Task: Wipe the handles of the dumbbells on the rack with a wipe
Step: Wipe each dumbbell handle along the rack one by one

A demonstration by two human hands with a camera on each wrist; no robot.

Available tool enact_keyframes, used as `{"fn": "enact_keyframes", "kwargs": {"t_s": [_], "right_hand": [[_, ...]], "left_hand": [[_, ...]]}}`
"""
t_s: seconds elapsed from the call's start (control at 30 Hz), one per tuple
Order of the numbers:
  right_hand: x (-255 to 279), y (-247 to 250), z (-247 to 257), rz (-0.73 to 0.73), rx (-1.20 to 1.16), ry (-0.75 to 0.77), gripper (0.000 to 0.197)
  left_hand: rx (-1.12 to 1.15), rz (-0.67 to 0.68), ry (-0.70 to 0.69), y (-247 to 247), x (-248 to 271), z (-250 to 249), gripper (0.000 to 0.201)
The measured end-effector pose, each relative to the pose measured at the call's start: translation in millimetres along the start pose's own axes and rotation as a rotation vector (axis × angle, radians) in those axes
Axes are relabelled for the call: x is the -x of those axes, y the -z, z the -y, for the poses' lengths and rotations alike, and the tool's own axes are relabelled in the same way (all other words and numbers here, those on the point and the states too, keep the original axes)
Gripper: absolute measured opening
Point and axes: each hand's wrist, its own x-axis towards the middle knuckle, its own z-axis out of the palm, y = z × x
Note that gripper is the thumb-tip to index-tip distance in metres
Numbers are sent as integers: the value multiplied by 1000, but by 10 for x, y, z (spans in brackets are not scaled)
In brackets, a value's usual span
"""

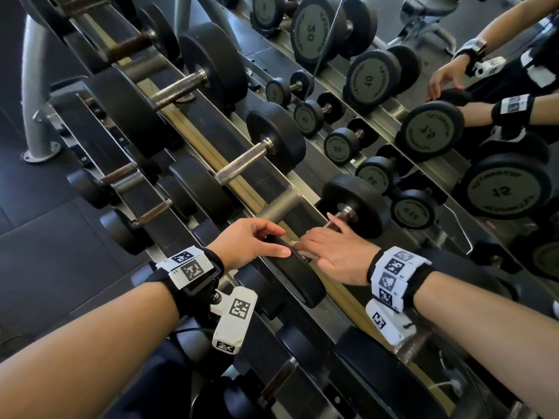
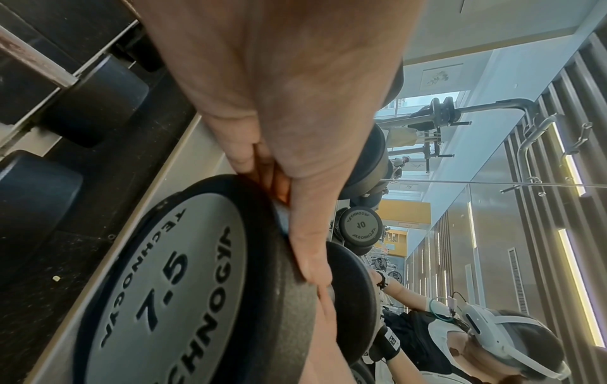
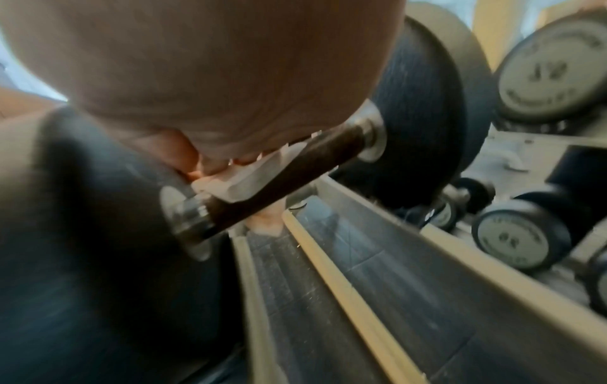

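A black 7.5 dumbbell lies across the rack's top tier in front of me. My left hand grips its near head, thumb along the rim and fingers curled over the top; the left wrist view shows the thumb on that head. My right hand is wrapped round the handle between the two heads, just short of the far head. In the right wrist view the right hand presses a white wipe round the dark handle.
Further left on the top tier lie larger dumbbells with bare knurled handles. Smaller dumbbells sit on the lower tier. A mirror behind the rack reflects the weights and my arms. Black rubber floor lies at the left.
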Motion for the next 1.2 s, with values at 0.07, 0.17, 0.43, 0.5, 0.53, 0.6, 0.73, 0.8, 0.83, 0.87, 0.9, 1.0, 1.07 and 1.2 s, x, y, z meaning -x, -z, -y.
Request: {"fn": "enact_keyframes", "kwargs": {"t_s": [0.07, 0.17, 0.43, 0.5, 0.53, 0.6, 0.73, 0.8, 0.83, 0.87, 0.9, 1.0, 1.07, 1.2], "right_hand": [[29, 121, -160, -3, 52, -38, 57], [70, 238, -271, -5, 145, -88, 68], [120, 83, -20, -18, 54, 76, 93], [152, 163, -186, -62, 6, -41, 91], [173, 179, -239, -77, -6, -87, 88], [188, 145, -252, -91, -32, -152, 83], [207, 27, -74, -100, -204, -210, 81], [251, -14, 14, -104, -228, -217, 82], [286, -36, 65, -94, -240, -222, 83], [324, -56, 130, -82, -270, -225, 82], [360, -71, 197, -79, -314, -224, 83], [443, -103, 370, -115, -463, -229, 80], [487, -108, 448, -186, -601, -303, 64], [580, -190, 589, -570, -1208, -538, 37]], "left_hand": [[0, 2, -1, 6, -3, -1, 41], [-13, 7, 0, 8, -5, -4, 40], [-13, 9, -6, 10, -27, -3, 40], [-28, 19, 0, 19, -35, -21, 40], [-29, 25, 5, 19, -38, -30, 40], [-31, 29, 8, 27, -37, -56, 40], [-68, 68, 21, 54, -59, -105, 37], [-99, 98, 24, 67, -83, -123, 37], [-111, 108, 21, 75, -94, -126, 37], [-119, 116, 15, 81, -100, -124, 37], [-120, 121, 7, 87, -102, -119, 37], [-120, 129, -23, 94, -103, -103, 38], [-134, 135, -37, 99, -111, -123, 39], [-188, 175, -36, 135, -166, -182, 36]]}}
